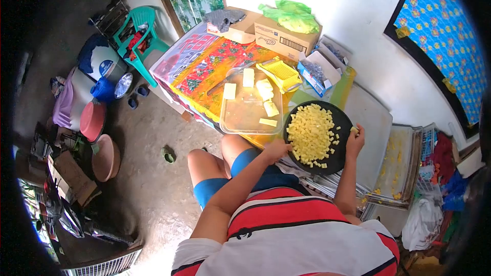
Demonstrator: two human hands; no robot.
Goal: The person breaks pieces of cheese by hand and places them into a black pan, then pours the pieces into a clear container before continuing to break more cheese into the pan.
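So there's a round black pan (343,157) loaded with little yellow cubes (310,132), mostly heaped toward its left side, a few loose ones on the right. The left hand (276,151) is curled closed on the pan's lower-left edge, and the right hand (355,141) has the right edge — something small and yellowish shows by its fingertips, too tiny to say what. Just left of the pan, a clear plastic tray (244,119) sits on the bright patterned tablecloth (209,74) with pale yellow blocks (229,91) spread around in it. A yellow slotted rack (280,75) is right by the tray's upper-right corner, near an open blue-and-white box (313,77) — cardboard box (280,37) behind that, green plastic bag (292,16) on top.
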